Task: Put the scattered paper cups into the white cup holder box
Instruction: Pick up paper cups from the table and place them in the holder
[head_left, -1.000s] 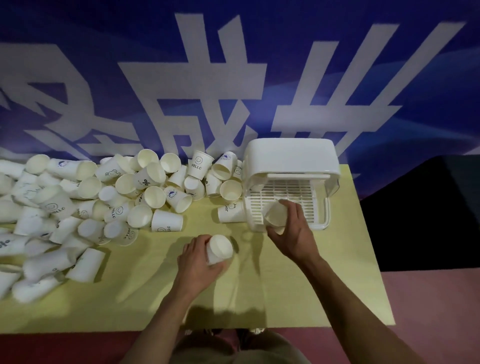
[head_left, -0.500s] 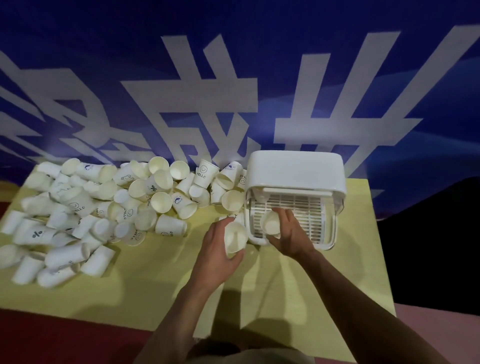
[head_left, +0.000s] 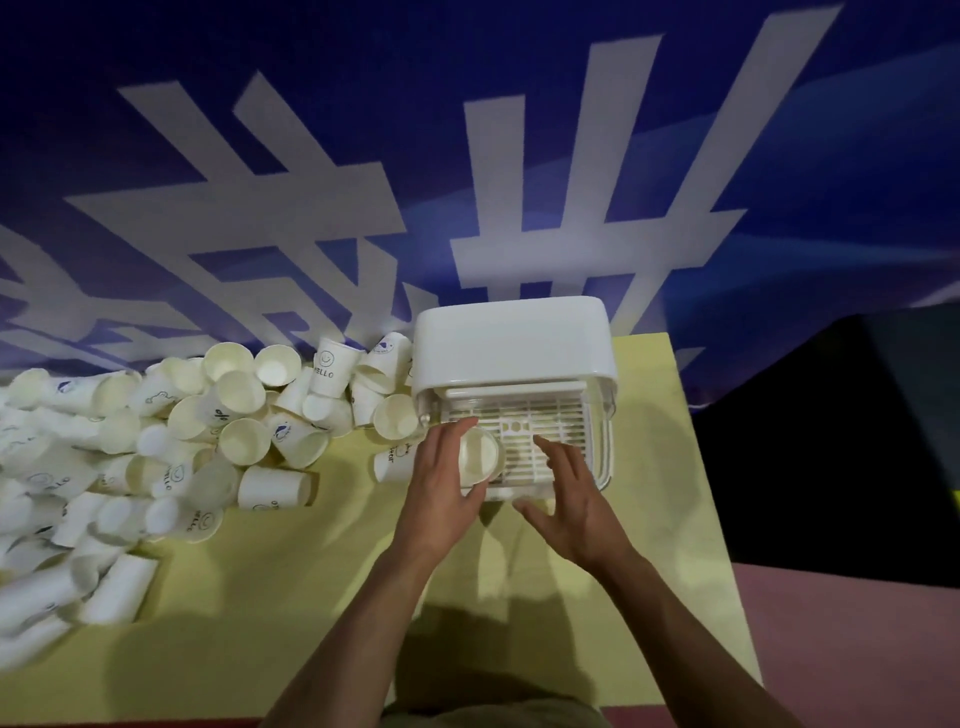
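The paper cup (head_left: 478, 457) in hand sits at the front left corner of the white cup holder box (head_left: 511, 338), mouth up toward the camera, over the slatted white tray (head_left: 550, 431) that forms the box's open floor. The left hand (head_left: 441, 483) grips it, fingers curled round its far side and thumb against its near wall; whether its base already rests on the slats is hidden by the cup itself. The right hand (head_left: 566, 499) holds nothing, its fingers spread and relaxed just above the tray's front edge, beside the cup but apart from it. To finish this placement well, the cup should be lowered straight down until the base sits flat, then released by opening the fingers sideways and not dragging them up, since a thin paper wall will probably dent or tip under a squeeze. Tucking it hard into the corner looks wise, because the tray is small and the pile of scattered cups (head_left: 156, 457) on the yellow table (head_left: 311, 597) to the left is very large; nesting later cups inside this one seems the only way to fit many. The free hand could steady the box wall while the other lets go. The nearest loose cup (head_left: 392, 462) lies just left of the box, an easy next pick. The blue banner (head_left: 467, 156) with white characters hangs behind the table.
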